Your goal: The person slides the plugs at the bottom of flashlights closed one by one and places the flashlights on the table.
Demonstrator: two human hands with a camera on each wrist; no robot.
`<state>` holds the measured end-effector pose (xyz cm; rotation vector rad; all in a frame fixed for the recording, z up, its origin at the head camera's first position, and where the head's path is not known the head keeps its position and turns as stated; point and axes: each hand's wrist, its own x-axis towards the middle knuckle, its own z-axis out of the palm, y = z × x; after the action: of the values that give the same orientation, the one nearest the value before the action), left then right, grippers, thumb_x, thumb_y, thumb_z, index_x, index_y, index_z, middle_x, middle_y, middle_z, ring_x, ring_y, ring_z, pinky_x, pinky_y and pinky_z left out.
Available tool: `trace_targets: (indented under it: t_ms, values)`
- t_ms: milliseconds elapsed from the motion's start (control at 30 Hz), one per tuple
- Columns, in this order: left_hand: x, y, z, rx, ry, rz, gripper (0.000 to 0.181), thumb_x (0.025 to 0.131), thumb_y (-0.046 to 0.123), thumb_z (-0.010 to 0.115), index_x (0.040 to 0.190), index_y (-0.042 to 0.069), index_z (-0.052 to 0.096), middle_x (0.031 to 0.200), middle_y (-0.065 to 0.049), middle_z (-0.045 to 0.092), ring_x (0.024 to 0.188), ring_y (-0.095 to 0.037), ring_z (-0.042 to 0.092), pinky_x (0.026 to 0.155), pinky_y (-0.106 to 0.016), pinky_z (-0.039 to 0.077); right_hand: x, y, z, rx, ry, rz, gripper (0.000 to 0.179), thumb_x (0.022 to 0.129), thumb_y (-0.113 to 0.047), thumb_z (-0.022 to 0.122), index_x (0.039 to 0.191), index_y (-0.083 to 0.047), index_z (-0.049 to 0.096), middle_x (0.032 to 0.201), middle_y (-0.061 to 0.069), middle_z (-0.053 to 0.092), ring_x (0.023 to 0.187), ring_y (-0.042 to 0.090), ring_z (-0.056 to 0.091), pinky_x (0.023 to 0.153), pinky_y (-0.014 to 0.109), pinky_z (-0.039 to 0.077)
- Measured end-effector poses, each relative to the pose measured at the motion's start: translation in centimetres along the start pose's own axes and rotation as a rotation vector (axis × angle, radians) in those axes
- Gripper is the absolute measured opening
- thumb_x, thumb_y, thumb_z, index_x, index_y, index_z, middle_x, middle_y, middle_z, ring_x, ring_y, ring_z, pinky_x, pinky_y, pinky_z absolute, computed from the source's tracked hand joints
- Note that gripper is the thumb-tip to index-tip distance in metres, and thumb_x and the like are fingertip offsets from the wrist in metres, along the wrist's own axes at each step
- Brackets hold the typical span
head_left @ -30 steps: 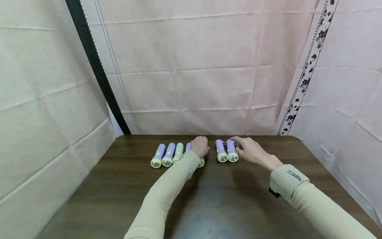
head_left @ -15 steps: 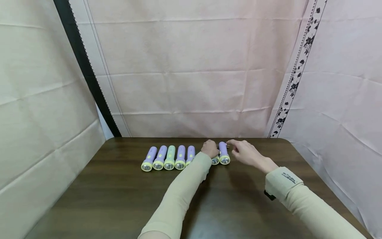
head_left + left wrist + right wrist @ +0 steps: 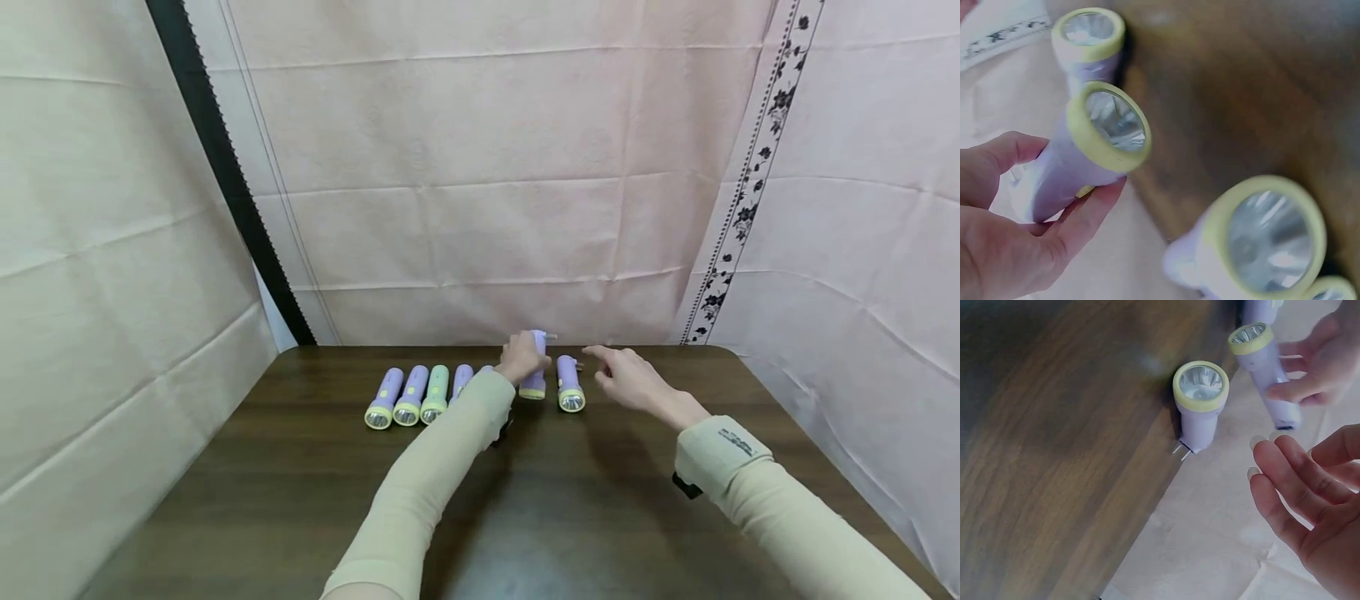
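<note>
My left hand [image 3: 521, 360] grips a lilac flashlight [image 3: 1060, 169] with a pale yellow head, thumb on one side and fingers on the other. In the head view its tail end points up, with thin metal prongs sticking out sideways. My right hand [image 3: 628, 379] is beside another lilac flashlight [image 3: 570, 382] lying on the table; the right wrist view shows its fingers loosely bent with nothing in them. Two metal prongs [image 3: 1182, 451] stick out from that flashlight's tail. The lens [image 3: 1202, 383] faces the near side of the table.
To the left lies a row of several flashlights, lilac ones [image 3: 384, 400] and a mint green one [image 3: 437, 393], partly hidden by my left sleeve [image 3: 427, 483]. The brown wooden table [image 3: 300, 500] ends at a pale cloth backdrop [image 3: 480, 233] behind the flashlights.
My left hand has moved from the left row to the pair on the right and has lifted one lilac flashlight, tail up. The right hand has drawn slightly away from the rightmost flashlight.
</note>
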<state>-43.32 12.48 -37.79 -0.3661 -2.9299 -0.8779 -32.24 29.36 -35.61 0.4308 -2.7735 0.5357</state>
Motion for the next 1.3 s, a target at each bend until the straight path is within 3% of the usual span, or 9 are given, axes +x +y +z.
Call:
trace_targets:
  t_ms: [200,333,433,700,867,1300]
  values:
    - [-0.2,0.7,-1.5,0.017,0.048,0.2,0.043,0.076,0.017,0.077,0.112,0.006,0.057,0.104,-0.009,0.062,0.096,-0.025,0.062,0.082,-0.037,0.053,0.3,-0.1,-0.3,0.019,0.031,-0.011,0.056,0.083,0.0,0.053,0.138,-0.003,0.048,0.067,0.001,0.064,0.053,0.006,0.053,0.056,0.029,0.043]
    - [-0.6,0.2,-2.0,0.022,0.063,0.365,0.05,0.075,0.011,0.079,0.118,0.007,0.054,0.11,-0.011,0.061,0.102,-0.026,0.06,0.085,-0.04,0.052,0.2,-0.1,-0.1,0.018,0.04,-0.024,0.059,0.082,0.001,0.053,0.14,-0.004,0.046,0.066,-0.001,0.062,0.053,0.007,0.051,0.054,0.029,0.041]
    - [-0.8,-0.4,-1.8,0.022,0.049,0.434,0.049,0.076,0.007,0.078,0.118,0.007,0.053,0.112,-0.012,0.062,0.105,-0.026,0.06,0.086,-0.041,0.051,0.0,0.1,0.4,0.011,0.036,-0.042,0.06,0.082,0.002,0.053,0.141,-0.004,0.046,0.066,-0.001,0.061,0.054,0.007,0.049,0.052,0.027,0.04]
    - [-0.8,-1.4,-1.5,-0.005,0.031,0.467,0.045,0.076,0.002,0.077,0.114,0.007,0.053,0.112,-0.012,0.066,0.104,-0.027,0.064,0.086,-0.041,0.053,0.3,0.0,1.0,0.004,0.05,-0.095,0.063,0.082,0.003,0.053,0.142,-0.011,0.047,0.061,-0.005,0.057,0.05,0.006,0.045,0.048,0.024,0.037]
    - [-0.8,-1.3,-1.5,-0.005,0.032,0.481,0.043,0.076,0.002,0.076,0.113,0.009,0.054,0.11,-0.009,0.068,0.101,-0.025,0.065,0.084,-0.039,0.053,0.6,-0.3,0.9,-0.011,0.04,-0.108,0.065,0.082,0.001,0.054,0.144,-0.015,0.045,0.062,-0.006,0.056,0.049,0.006,0.043,0.048,0.024,0.036]
    - [-1.2,-1.2,-1.5,-0.058,-0.039,0.483,0.045,0.078,0.005,0.078,0.117,0.012,0.055,0.11,-0.007,0.068,0.099,-0.022,0.064,0.084,-0.036,0.052,0.6,-1.0,1.1,-0.053,0.025,-0.113,0.066,0.081,0.002,0.054,0.144,-0.015,0.046,0.056,-0.007,0.048,0.046,0.006,0.037,0.043,0.024,0.03]
